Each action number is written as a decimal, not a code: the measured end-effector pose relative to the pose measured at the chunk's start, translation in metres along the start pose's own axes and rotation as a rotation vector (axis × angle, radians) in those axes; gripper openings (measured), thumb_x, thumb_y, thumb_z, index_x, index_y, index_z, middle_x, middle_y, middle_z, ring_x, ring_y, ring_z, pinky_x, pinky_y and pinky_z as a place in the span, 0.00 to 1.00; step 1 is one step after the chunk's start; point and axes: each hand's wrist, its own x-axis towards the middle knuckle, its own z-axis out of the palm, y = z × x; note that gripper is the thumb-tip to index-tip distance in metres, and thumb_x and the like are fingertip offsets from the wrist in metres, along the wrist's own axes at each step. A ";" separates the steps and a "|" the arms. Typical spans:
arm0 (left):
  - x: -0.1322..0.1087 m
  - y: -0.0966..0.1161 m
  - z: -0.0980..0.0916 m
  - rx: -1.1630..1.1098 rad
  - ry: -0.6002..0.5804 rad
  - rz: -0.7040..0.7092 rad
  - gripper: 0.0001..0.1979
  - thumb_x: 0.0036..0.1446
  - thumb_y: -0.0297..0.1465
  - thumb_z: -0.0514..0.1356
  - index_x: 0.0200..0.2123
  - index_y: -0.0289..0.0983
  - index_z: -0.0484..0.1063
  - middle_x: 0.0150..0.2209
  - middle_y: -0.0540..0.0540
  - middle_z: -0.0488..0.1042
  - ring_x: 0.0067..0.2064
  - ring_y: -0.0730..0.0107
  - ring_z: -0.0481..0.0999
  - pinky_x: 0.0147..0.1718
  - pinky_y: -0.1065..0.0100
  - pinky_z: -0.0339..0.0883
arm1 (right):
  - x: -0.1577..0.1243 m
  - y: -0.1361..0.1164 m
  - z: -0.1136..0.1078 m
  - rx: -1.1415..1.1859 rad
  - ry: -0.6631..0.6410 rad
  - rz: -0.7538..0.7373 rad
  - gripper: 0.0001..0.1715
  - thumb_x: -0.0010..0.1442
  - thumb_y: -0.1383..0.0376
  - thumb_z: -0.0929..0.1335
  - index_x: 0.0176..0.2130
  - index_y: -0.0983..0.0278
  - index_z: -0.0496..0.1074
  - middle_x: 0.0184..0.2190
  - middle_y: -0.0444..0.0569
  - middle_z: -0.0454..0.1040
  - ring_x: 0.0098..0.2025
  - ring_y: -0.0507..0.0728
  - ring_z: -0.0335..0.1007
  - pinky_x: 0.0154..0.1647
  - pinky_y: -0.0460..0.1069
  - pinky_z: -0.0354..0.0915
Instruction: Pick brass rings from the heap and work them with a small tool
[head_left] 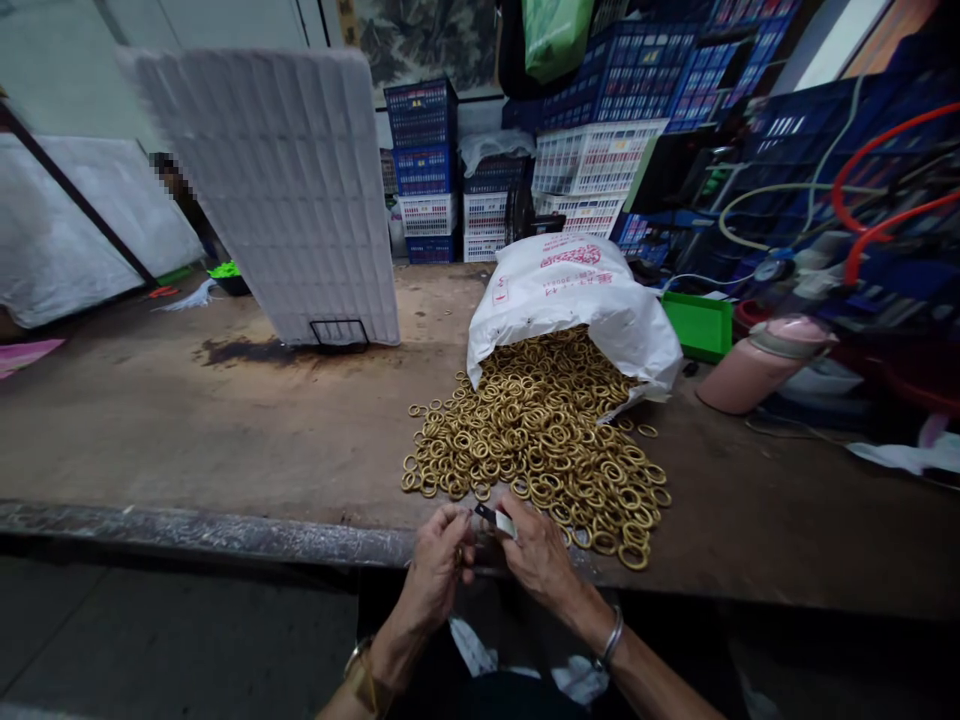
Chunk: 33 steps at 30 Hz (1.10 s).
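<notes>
Close to the table's front edge, my left hand (439,560) is closed, with a bit of a gold-coloured ring (460,553) showing between its fingers; most of it is hidden. My right hand (541,553) grips a small flat blade-like tool (495,518) with a black end and a pale body. The tool's black end points at the left fingertips. Just beyond both hands lies a heap of gold-coloured rings (525,430), spilling from the mouth of a white woven sack (555,285) with red print.
On the wooden table (135,430), a tall white ribbed panel (277,190) stands in a black wire holder (339,331) at left. To the right are a green tray (697,327) and a pink bottle (761,365). Stacked plastic crates (424,170) and a small fan (519,212) stand behind.
</notes>
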 end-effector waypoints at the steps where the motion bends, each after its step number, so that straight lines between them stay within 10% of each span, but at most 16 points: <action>1: 0.000 -0.001 0.001 0.079 -0.020 0.025 0.14 0.46 0.40 0.60 0.32 0.36 0.65 0.18 0.56 0.62 0.16 0.82 0.57 0.12 0.79 0.48 | -0.001 -0.002 -0.002 0.039 -0.006 -0.020 0.11 0.51 0.74 0.58 0.34 0.61 0.63 0.29 0.44 0.69 0.31 0.52 0.65 0.31 0.44 0.54; 14: -0.005 0.003 0.010 0.390 -0.130 0.343 0.11 0.51 0.34 0.55 0.22 0.33 0.69 0.22 0.51 0.67 0.26 0.74 0.65 0.28 0.73 0.59 | 0.005 -0.001 0.006 0.619 -0.145 0.223 0.18 0.57 0.54 0.57 0.26 0.64 0.63 0.19 0.40 0.62 0.22 0.49 0.57 0.24 0.44 0.55; 24: -0.004 -0.004 0.002 0.177 -0.187 -0.024 0.18 0.49 0.45 0.55 0.22 0.36 0.62 0.15 0.58 0.56 0.14 0.84 0.48 0.12 0.77 0.42 | 0.007 -0.011 0.001 0.520 -0.047 0.264 0.13 0.51 0.58 0.61 0.22 0.63 0.62 0.18 0.40 0.61 0.24 0.49 0.55 0.26 0.44 0.54; 33: -0.006 -0.001 0.007 0.132 -0.143 0.015 0.17 0.49 0.44 0.56 0.24 0.36 0.60 0.16 0.57 0.58 0.14 0.85 0.50 0.12 0.79 0.43 | 0.001 0.000 0.002 0.299 -0.018 0.194 0.12 0.55 0.62 0.57 0.24 0.62 0.61 0.18 0.41 0.61 0.22 0.50 0.56 0.25 0.45 0.51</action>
